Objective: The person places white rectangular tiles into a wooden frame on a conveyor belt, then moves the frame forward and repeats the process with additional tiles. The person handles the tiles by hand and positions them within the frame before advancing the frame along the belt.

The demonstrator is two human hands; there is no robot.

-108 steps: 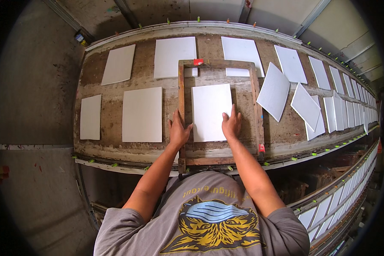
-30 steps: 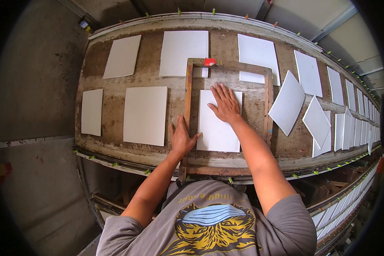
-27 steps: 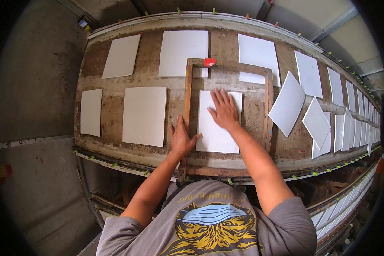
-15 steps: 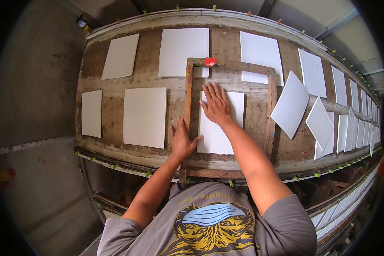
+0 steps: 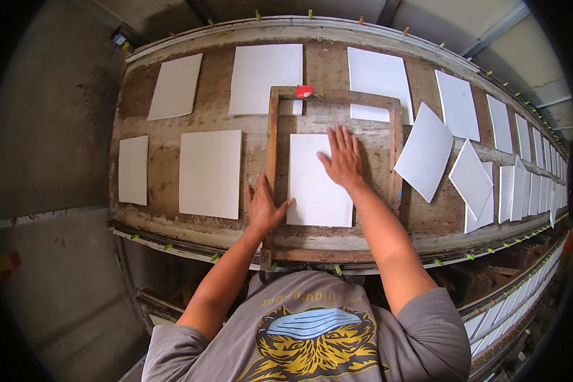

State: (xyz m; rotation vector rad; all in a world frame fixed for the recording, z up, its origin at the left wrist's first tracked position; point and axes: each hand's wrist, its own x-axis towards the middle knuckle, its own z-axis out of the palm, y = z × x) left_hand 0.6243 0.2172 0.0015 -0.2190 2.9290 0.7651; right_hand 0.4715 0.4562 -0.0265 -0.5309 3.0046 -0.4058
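A white rectangular sheet (image 5: 312, 184) lies flat on the long table, inside the outline of a worn wooden frame (image 5: 272, 137). Over the sheet's upper right corner rests my right hand (image 5: 344, 159), palm down with fingers stretched out. My left hand (image 5: 265, 207) lies across the frame's left bar, fingers apart, its thumb reaching to the sheet's left edge. Neither hand grips anything. A red tag (image 5: 304, 91) sits on the frame's far bar. Whether any mesh spans the frame I cannot tell.
More white sheets (image 5: 210, 175) lie in two rows along the stained brown table (image 5: 162, 153). To the right, a tilted sheet (image 5: 426, 153) lies close against the frame, and several others overlap. Green pegs (image 5: 214, 257) line the table's edges. A grey wall (image 5: 51, 127) stands left.
My right hand has slid rightward across the sheet, from its upper left part to its upper right corner. My left hand stays by the frame's left bar. The whole view has shifted slightly.
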